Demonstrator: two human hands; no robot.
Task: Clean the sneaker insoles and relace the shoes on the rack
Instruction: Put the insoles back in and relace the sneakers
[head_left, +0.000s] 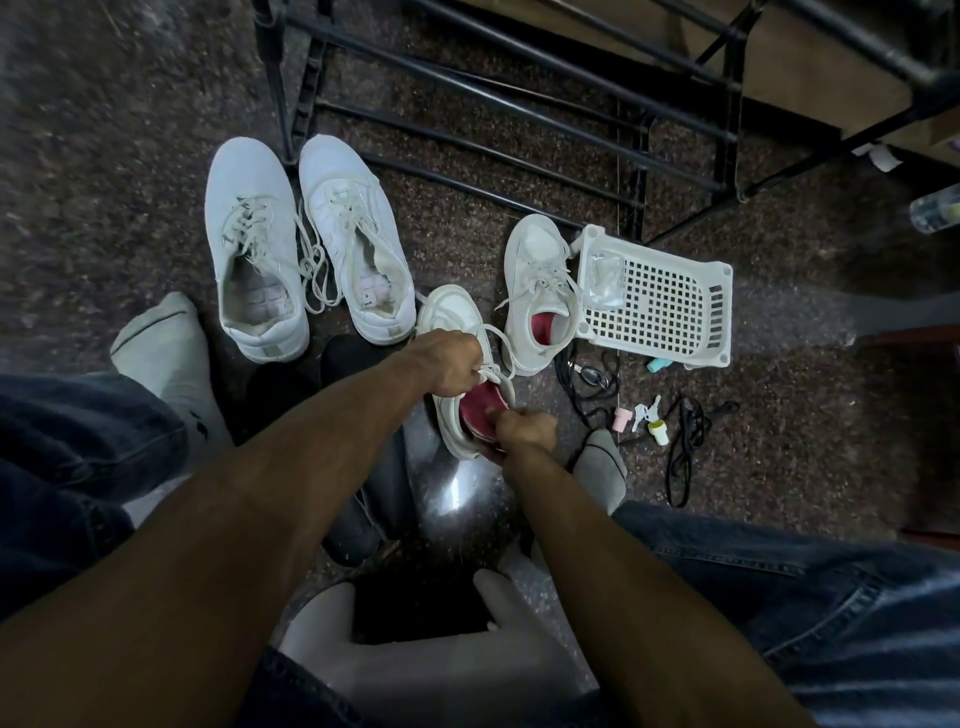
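Looks like a home, prob. an entryway or shoe corner: dark speckled stone floor (130, 130), black metal shoe rack (519, 104) just beyond the left hand (457, 364), white sneakers (306, 244) on the floor, white plastic basket (670, 296) and keys (647, 413) to the hand's right.

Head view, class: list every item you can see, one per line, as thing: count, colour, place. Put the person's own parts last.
Large sneakers: two, white, laced, side by side on floor, upper left.
Small sneaker: one, white with red insole, beside basket.
Held sneaker: one, white, red inside, centre.
Basket: one, white plastic, right of small sneaker.
Shoe rack: one, black metal, top.
Cords: black, on floor, right.
Small caps: pink and yellow, near cords.
Bottle: one, clear, right edge.
Left hand: grips lace.
Right hand: grips held sneaker's heel.
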